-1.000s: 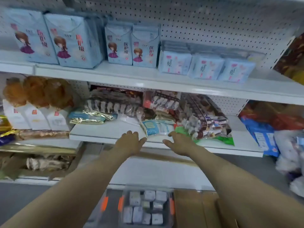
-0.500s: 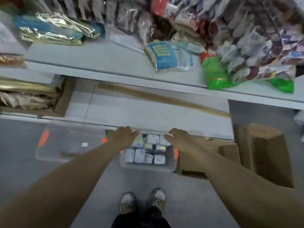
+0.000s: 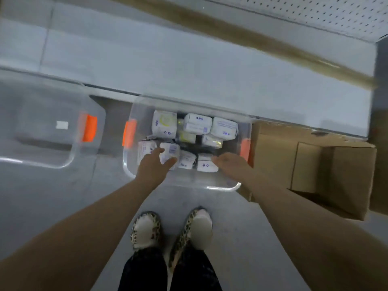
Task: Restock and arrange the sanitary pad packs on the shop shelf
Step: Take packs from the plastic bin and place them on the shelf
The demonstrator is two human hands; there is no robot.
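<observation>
- Sanitary pad packs (image 3: 198,124), white with blue print, lie loose in a clear bin (image 3: 220,188) on the floor, filling it from far edge to near edge. Motion blur leaves most of the print unreadable.
- Dark gaps between the packs hide whatever lies deeper in the bin.
- At the bin's near-left corner the left hand (image 3: 154,164) reaches in, thumb and fingers spread wide on either side of a near-left pack (image 3: 170,151). I cannot tell whether it is touching the pack.
- Toward the near-right corner the right hand (image 3: 230,162) hovers with relaxed, uncurled fingers just beside a near-right pack (image 3: 206,164), gripping nothing.
- A clear lid (image 3: 52,131) with an orange clip lies flat on the floor left of the bin, cut off by the picture's left edge.
- Cardboard boxes (image 3: 315,164) stand against the bin's right side.
- Behind the bin's far edge runs the white bottom shelf (image 3: 189,66).
- Patterned slippers (image 3: 147,227) stand on the floor just short of the bin's near edge.
</observation>
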